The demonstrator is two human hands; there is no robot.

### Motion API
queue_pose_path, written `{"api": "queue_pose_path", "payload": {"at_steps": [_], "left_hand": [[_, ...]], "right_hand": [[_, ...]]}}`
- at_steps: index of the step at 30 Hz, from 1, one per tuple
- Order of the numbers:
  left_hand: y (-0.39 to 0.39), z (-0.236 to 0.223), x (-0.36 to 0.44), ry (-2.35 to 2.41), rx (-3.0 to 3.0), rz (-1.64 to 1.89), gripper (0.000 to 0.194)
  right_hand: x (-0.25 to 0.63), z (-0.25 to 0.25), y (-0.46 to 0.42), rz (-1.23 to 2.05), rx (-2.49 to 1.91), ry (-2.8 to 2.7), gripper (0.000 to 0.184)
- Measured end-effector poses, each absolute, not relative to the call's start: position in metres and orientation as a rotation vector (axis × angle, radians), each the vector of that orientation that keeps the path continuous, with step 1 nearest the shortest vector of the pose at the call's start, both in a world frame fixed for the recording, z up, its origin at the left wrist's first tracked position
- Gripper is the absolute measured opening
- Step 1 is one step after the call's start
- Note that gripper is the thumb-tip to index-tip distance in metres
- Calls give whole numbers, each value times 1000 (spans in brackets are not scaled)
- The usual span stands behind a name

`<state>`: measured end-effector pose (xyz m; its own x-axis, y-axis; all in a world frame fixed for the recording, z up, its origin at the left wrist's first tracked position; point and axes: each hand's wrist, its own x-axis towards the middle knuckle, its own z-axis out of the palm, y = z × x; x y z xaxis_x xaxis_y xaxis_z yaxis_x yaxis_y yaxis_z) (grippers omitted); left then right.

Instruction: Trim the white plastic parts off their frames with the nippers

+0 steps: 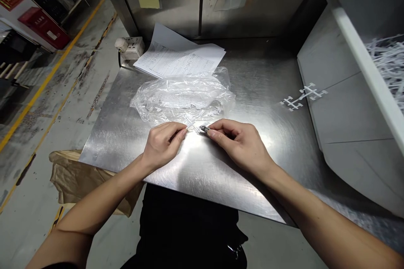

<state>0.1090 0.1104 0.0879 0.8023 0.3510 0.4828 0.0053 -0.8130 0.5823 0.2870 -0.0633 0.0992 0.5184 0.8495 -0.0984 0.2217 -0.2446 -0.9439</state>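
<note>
In the head view, my left hand (164, 142) pinches the end of a thin white plastic sprue (191, 125) between thumb and fingers. My right hand (243, 139) is closed on small metal nippers (204, 128); most of the tool is hidden in the palm. The tip of the nippers is at the sprue, between my two hands. Just beyond lies a clear plastic bag (179, 94) with small white pieces in it. A branched white sprue (311, 91) rests off to the right, beside a grey bin.
The steel table (261, 71) carries printed sheets (183, 56) and a power socket (133, 48) at the back. On the right, the large grey bin (342, 67) holds many white sprues (388, 61). Brown paper (72, 176) hangs below the table's left edge.
</note>
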Motion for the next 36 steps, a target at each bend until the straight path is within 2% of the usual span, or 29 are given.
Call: {"api": "queue_pose_path", "payload": {"at_steps": [11,25,36], "left_hand": [[110,90,107,226,2416,812,14],[109,89,107,180,2456,881,10],[109,89,106,138,2480,925,9]], "right_hand": [[280,106,-70,778,-1653,-963,26],[281,111,-71,628,-1706,-1122,16],[289,103,-69,838,-1612,-1006,24]]}}
